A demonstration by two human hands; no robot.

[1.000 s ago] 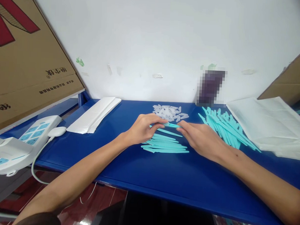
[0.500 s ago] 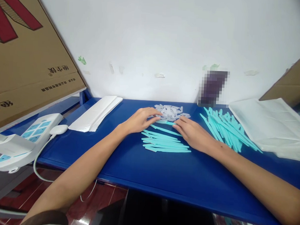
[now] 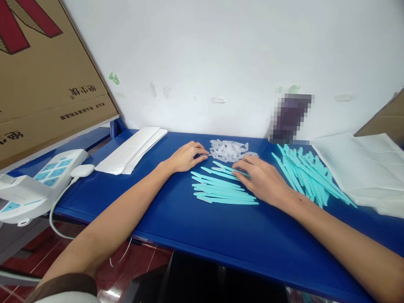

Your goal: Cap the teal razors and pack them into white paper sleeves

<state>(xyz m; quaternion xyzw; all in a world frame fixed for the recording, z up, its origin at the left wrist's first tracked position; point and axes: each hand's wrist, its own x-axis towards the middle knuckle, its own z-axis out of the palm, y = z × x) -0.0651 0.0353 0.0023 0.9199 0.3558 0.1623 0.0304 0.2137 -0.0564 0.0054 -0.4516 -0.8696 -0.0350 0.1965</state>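
My left hand (image 3: 188, 156) is at the left edge of a pile of small translucent blade caps (image 3: 230, 149), thumb and fingertips closed at one cap there. My right hand (image 3: 259, 176) is over the right end of the upper teal eyebrow razors (image 3: 221, 165), with thumb and fingers around one handle end; its fingers partly hide it. Below, several more teal eyebrow razors (image 3: 223, 192) lie side by side in a rough row. To the right of my right hand is a heap of teal eyebrow razors (image 3: 303, 174).
Everything rests on a blue table (image 3: 198, 231) against a white wall. White folded sheets (image 3: 131, 150) and a power strip (image 3: 54, 172) with a plugged-in charger are at left. A whitish plastic bag (image 3: 371, 172) lies at right. A large cardboard box (image 3: 51, 73) leans at left.
My hands have moved apart. My left hand has left the razor both hands were at and drawn back to the caps' edge. That razor now lies above the row, by my right hand.
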